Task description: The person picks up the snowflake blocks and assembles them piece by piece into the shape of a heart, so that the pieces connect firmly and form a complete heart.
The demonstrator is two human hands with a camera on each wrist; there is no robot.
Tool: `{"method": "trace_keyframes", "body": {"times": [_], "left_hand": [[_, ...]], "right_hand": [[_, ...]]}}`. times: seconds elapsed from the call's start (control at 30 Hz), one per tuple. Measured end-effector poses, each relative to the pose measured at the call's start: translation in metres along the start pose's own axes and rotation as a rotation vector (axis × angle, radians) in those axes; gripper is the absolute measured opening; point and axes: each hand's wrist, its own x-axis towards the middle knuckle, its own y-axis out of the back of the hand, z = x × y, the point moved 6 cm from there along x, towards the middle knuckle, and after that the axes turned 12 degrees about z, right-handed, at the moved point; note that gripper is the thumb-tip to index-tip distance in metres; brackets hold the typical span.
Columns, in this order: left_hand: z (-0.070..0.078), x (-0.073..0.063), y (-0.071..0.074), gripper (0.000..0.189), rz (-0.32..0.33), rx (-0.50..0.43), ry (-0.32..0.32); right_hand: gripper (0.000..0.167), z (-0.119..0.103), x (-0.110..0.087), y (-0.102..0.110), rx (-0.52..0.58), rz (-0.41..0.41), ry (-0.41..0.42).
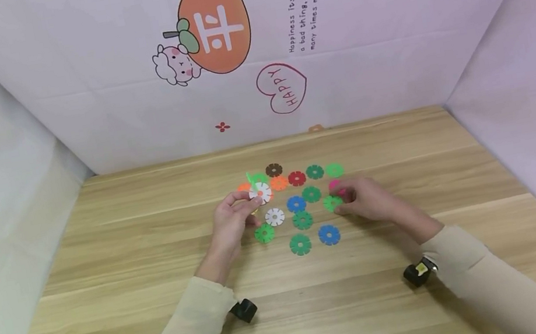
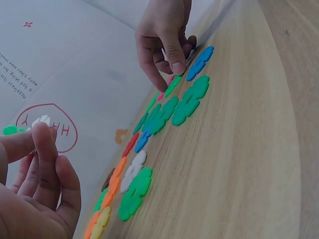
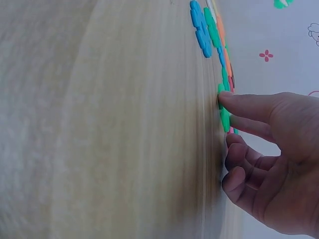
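Note:
My left hand [image 1: 227, 224] is raised over the left of the scattered discs, pinching a white slotted flower disc [image 1: 265, 191] between thumb and fingers. A light green disc [image 2: 10, 130] stands joined crosswise to that white one, as the left wrist view shows at its far side. On the right, my right hand [image 1: 370, 200] has its thumb and index finger at the edges of another light green disc [image 1: 330, 203] lying at the table. A pink disc [image 1: 336, 185] lies just behind it, partly covered by the index finger. The other right fingers curl loosely.
Several more slotted discs lie flat on the wooden table [image 1: 149, 222]: a loose white one [image 1: 274, 217], a blue one [image 1: 329, 234], a red one [image 1: 296, 179], a brown one [image 1: 274, 170], plus green and orange ones. White printed cloth walls [image 1: 361, 57] enclose the table's back and sides.

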Motion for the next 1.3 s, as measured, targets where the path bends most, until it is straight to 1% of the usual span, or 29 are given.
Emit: {"method": "trace_keyframes", "body": {"times": [0.3,0.5,0.6,0.77,0.87,1.0,1.13,1.3], "left_hand": [[-0.001,0.0,-0.003,0.021,-0.011,-0.008,0.012],[-0.002,0.001,-0.004,0.02,-0.002,-0.017,0.006],[-0.002,0.001,-0.005,0.022,0.005,-0.022,-0.006],[-0.002,0.001,-0.005,0.023,0.021,-0.028,-0.018],[-0.002,0.001,-0.005,0.023,0.029,-0.019,-0.015],[-0.003,0.0,-0.005,0.022,0.034,-0.008,-0.014],[-0.003,-0.001,-0.008,0.02,0.026,0.004,-0.021],[-0.001,-0.004,-0.014,0.018,0.01,0.014,-0.038]], "right_hand": [[0.037,-0.002,0.0,0.0,0.017,0.016,-0.008],[0.04,-0.003,-0.002,0.0,0.031,0.031,-0.065],[0.036,-0.004,-0.003,0.002,0.045,0.046,-0.082],[0.028,-0.005,-0.005,0.005,0.084,0.067,-0.069],[0.027,-0.005,-0.005,0.007,0.148,0.061,-0.106],[0.028,-0.006,-0.004,0.008,0.273,0.062,-0.202],[0.032,-0.016,-0.002,0.008,0.396,0.07,-0.293],[0.033,-0.034,0.002,0.004,0.523,0.058,-0.357]]}}
